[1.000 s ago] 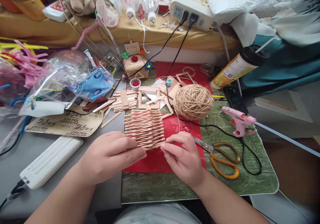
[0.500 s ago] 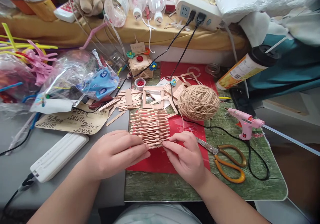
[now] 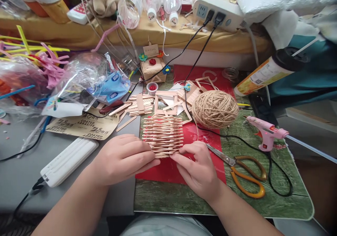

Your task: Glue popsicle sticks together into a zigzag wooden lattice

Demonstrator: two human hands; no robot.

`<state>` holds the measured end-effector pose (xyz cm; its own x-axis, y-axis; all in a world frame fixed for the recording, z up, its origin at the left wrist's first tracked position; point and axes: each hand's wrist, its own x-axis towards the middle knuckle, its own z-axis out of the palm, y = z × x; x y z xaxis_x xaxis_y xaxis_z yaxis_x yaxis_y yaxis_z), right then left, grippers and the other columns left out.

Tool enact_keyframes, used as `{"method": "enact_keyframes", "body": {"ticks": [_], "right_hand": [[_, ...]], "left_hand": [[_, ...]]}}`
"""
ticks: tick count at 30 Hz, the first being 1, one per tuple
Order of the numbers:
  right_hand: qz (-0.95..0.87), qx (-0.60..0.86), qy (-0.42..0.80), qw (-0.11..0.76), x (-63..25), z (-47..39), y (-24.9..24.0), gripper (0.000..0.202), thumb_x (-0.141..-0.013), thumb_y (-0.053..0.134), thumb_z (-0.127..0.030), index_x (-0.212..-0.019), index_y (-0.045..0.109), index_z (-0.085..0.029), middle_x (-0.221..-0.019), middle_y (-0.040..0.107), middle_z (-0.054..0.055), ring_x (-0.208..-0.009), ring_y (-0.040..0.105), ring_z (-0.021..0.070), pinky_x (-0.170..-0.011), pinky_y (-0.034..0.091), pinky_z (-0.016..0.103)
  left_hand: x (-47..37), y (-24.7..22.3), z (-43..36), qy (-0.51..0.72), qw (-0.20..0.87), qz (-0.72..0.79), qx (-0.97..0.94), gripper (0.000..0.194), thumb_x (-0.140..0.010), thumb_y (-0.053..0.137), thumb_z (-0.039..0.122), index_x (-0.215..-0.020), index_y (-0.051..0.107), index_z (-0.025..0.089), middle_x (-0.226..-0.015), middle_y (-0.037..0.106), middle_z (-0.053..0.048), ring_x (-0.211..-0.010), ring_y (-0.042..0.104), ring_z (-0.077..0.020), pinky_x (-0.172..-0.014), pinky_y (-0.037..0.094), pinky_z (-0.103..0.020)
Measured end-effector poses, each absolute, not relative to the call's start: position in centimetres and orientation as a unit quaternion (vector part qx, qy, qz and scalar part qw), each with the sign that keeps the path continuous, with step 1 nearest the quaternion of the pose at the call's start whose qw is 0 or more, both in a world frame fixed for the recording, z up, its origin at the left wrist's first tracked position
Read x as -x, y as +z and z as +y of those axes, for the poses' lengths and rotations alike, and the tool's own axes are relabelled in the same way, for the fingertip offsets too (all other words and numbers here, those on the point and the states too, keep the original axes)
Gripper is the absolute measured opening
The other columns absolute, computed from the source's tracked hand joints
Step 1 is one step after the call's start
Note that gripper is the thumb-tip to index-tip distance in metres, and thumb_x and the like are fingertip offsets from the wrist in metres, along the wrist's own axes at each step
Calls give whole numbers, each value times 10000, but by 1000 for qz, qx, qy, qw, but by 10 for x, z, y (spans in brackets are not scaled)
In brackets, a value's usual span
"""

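A stacked structure of wooden craft sticks (image 3: 163,132) stands on a red sheet (image 3: 158,172) in the middle. My left hand (image 3: 129,158) has its fingers pressed together on the structure's near left edge. At the near right edge my right hand (image 3: 197,165) pinches with thumb and forefinger, touching the lowest sticks. The two sets of fingertips are a short gap apart. Just behind the structure lie a square stick frame (image 3: 156,104) and a pile of loose sticks (image 3: 134,106). A ball of twine (image 3: 215,109) rests to the right of them.
Scissors (image 3: 229,160) lie right of my right hand, with a pink glue gun (image 3: 265,132) and its cord beyond. A white power strip (image 3: 70,160) and sandpaper (image 3: 86,125) are on the left. At the back right stands a tall cup (image 3: 259,76). Black cables cross behind the structure.
The whole scene has shifted slightly to the right in the view. Both hands stay at the structure's near edge, with my right fingertips slightly closer to my left ones.
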<state>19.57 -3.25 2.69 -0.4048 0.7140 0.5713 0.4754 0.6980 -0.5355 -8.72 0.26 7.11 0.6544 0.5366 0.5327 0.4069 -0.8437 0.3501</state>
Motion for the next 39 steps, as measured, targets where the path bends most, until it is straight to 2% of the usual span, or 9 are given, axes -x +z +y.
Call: {"method": "enact_keyframes", "body": {"ticks": [5,9,13,23,33,39], "right_hand": [[-825,372,137,402,-193,-34,27,432,-958,691,25,-1304,732,-230,-1108,686,84,-1017,635,237,-906,518,441],[-836,364,125,392,-194,-34,26,420,-965,677,6,-1311,732,-226,-1135,681,92,-1027,623,239,-917,498,445],[-836,368,121,389,-194,-34,26,445,-974,672,-25,-1343,723,-268,-1128,689,75,-1019,629,232,-909,502,437],[-816,387,144,405,-201,-32,23,439,-972,731,-50,-1326,713,-309,-1084,704,60,-979,648,232,-890,542,465],[-769,400,203,454,-210,-25,17,298,-959,782,-68,-1170,759,-278,-991,731,41,-898,668,201,-831,550,415],[-721,421,270,479,-210,-21,10,144,-959,778,-104,-935,746,-243,-935,784,38,-838,727,187,-808,586,382]], "left_hand": [[88,72,3,311,87,246,-914,306,-927,826,105,-1207,733,185,-963,804,-47,-712,646,-138,-663,481,-308],[86,73,3,316,86,245,-913,282,-923,829,109,-1182,737,170,-933,793,-44,-703,643,-140,-650,480,-305],[82,75,3,315,81,256,-910,253,-915,847,130,-1138,729,145,-869,770,-38,-690,649,-140,-646,497,-299],[83,75,1,296,92,265,-913,222,-932,828,142,-1126,723,157,-870,764,-32,-702,690,-141,-662,537,-302],[83,77,4,291,101,251,-918,202,-932,823,113,-1110,733,141,-893,761,-38,-729,690,-136,-707,549,-304],[87,74,5,287,116,253,-917,207,-963,782,117,-1159,725,157,-926,774,-37,-762,700,-138,-714,554,-297]]}}
